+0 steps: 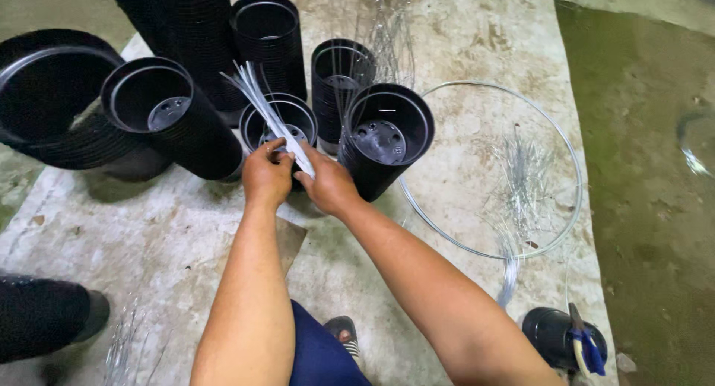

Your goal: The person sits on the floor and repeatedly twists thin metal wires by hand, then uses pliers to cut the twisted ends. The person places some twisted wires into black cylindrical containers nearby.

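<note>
— What's in the hands, there at the middle of the frame?

— Both are closed on a bundle of thin white wires [262, 106]. The left hand [267, 176] pinches its lower end, the right hand [328, 185] grips just beside it, and the wires fan toward the upper left over a small black pot [279, 121].

— Any labels or packages?

— None I can make out. Just plain black plastic pots: nested stacks [67, 103] lying tilted at upper left, and one leaning pot [383, 136] touching the right hand.

— Room to move?

— A big wire hoop [570, 159] lies on the concrete slab [149, 237] at right, loose wire pieces [525, 177] inside it. The slab's right edge meets green, wet ground. The lower left is bare concrete; a black can with blue-handled pliers [585, 345] sits at lower right.
</note>
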